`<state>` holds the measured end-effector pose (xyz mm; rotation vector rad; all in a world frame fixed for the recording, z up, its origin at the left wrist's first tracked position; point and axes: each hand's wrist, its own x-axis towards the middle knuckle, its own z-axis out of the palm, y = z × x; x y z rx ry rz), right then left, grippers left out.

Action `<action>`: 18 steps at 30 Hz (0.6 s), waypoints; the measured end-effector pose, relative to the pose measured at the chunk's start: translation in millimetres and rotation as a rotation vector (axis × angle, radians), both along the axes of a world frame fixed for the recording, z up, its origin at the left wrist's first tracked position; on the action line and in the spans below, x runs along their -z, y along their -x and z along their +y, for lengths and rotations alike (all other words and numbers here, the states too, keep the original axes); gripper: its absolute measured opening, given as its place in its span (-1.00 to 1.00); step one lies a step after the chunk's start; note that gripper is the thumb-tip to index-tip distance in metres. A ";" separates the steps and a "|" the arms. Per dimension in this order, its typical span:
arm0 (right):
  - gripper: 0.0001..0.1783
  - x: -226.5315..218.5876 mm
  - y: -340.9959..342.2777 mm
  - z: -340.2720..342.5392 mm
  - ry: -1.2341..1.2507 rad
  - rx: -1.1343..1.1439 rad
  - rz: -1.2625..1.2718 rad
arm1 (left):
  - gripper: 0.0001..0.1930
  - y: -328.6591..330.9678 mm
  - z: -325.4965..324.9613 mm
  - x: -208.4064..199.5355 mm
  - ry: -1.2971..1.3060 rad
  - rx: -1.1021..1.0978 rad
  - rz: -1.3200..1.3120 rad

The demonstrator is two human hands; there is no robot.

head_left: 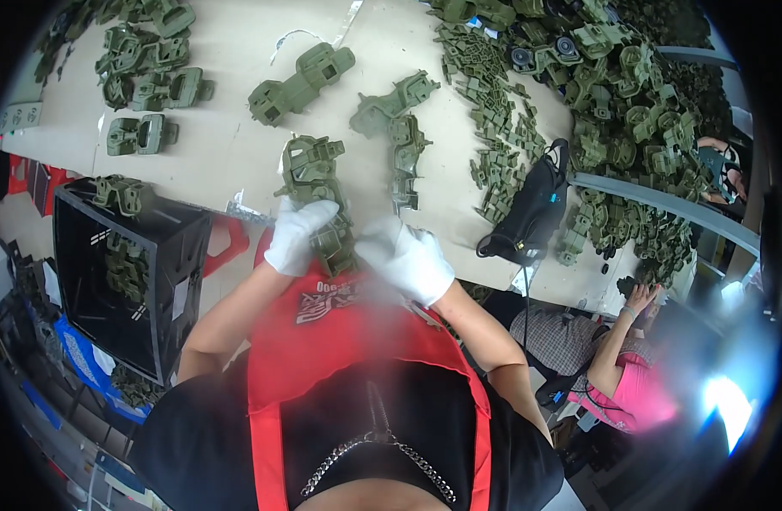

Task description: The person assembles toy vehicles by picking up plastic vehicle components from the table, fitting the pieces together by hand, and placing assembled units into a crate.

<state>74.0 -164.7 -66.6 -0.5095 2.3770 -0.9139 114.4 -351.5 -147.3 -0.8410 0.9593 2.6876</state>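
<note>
My left hand [297, 237], in a white glove, is closed on an olive-green moulded plastic vehicle body [313, 164] at the table's near edge. Just right of it, my white-gloved right hand [412, 262] has its fingers curled together; a hazy smear over the view hides whatever is in them. Beyond my hands lie a larger green vehicle body [301, 83] and a paler green part [393, 104]. Another green part [406, 162] stands upright in the picture, right of the held one.
Small green pieces [493, 119] spread across the table [229, 145], beside a black pouch-like thing [527, 209] with a cord. Larger green parts [629, 128] pile up at right. More bodies [141, 134] sit at left, above a black crate [131, 272]. A co-worker's hand [642, 298] works at lower right.
</note>
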 end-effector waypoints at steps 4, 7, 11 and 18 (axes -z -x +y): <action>-0.76 7.3 -25.0 -12.9 0.003 0.215 -0.014 | -0.72 -13.5 4.6 -13.2 0.247 0.061 -0.034; -0.77 8.4 -35.0 -19.0 -0.052 0.207 0.103 | -0.88 -11.6 9.5 -31.1 0.357 0.125 -0.036; -0.83 4.4 -41.2 -20.3 -0.100 0.143 0.205 | -0.74 -26.1 -0.9 -12.8 0.319 0.171 -0.002; -0.87 15.7 -48.7 -24.1 -0.040 0.066 0.422 | -0.84 -29.4 -6.5 -3.4 0.976 0.341 0.446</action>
